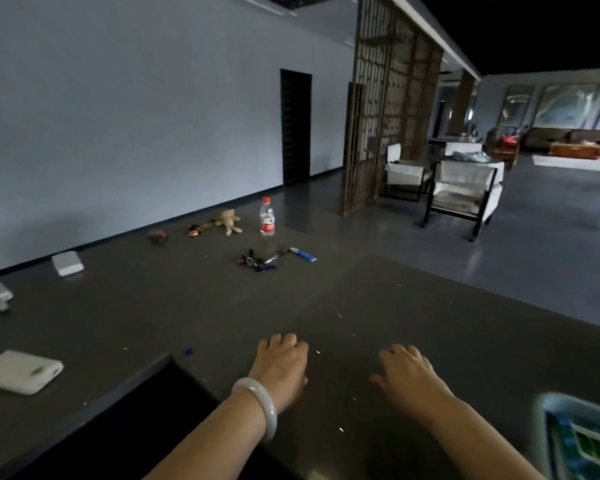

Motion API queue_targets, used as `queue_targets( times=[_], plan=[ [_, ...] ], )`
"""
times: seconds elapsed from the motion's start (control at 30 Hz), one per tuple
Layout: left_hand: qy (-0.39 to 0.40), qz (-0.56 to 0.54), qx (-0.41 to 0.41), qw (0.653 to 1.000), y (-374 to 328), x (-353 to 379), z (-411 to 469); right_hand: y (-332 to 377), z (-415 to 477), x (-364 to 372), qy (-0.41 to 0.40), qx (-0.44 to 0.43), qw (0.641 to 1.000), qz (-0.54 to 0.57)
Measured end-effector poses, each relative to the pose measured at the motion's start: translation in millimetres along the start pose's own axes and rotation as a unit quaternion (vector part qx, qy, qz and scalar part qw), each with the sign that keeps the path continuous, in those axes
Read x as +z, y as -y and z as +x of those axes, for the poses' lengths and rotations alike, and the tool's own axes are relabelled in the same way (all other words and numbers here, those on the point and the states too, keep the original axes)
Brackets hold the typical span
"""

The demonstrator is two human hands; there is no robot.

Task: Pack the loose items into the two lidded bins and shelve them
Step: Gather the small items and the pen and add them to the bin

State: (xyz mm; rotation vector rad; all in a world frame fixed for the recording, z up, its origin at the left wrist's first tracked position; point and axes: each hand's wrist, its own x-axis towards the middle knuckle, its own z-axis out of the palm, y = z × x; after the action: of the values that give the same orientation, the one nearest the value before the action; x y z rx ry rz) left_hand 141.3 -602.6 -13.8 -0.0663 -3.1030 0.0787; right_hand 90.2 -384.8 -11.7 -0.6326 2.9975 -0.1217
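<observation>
Head view, start of packing. Both hands rest on the near part of the dark counter [430, 306]. The left hand [280, 367], with a pale bangle [257, 403] on its wrist, has loosely curled fingers. The right hand [411, 377] lies with fingers relaxed and thumb out. I see nothing held in either.

The loose items lie well apart from the hands, toward the counter's far end: a cluster of pens [257, 264], a blue-and-white tube [303, 254] just beside it, a water bottle [267, 218] upright behind, and a plush toy [229, 220] near the wall-side edge. White flat boxes [20, 372] sit along the left. A white-rimmed teal container [582, 441] at the near right corner may be a bin, though I cannot tell.

I judge that the step in hand is the first gather. It is best done by bringing a bin close to the cluster, not by ferrying items singly, and by lifting the bottle by its body so that it stays upright.

The middle of the counter gives open room for reaching. The right edge drops to the floor close beside the tube. A dark recess [153, 400] opens just left of the left forearm.
</observation>
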Motion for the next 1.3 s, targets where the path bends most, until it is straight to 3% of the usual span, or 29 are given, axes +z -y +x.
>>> queue_targets(
  times=[0.4,1.03,1.3],
  plan=[
    [0.019,-0.015,-0.125,0.992,204.8,12.9,-15.8,191.3,138.6,3.1,0.047,-0.103,0.993,0.031],
    [0.053,-0.058,-0.297,0.952,336.5,49.8,16.4,322.7,313.3,30.8,0.084,-0.232,0.968,0.035],
    [0.068,-0.096,-0.31,0.943,419.6,72.8,53.7,387.7,383.5,40.0,0.116,-0.23,0.966,0.032]
  ],
)
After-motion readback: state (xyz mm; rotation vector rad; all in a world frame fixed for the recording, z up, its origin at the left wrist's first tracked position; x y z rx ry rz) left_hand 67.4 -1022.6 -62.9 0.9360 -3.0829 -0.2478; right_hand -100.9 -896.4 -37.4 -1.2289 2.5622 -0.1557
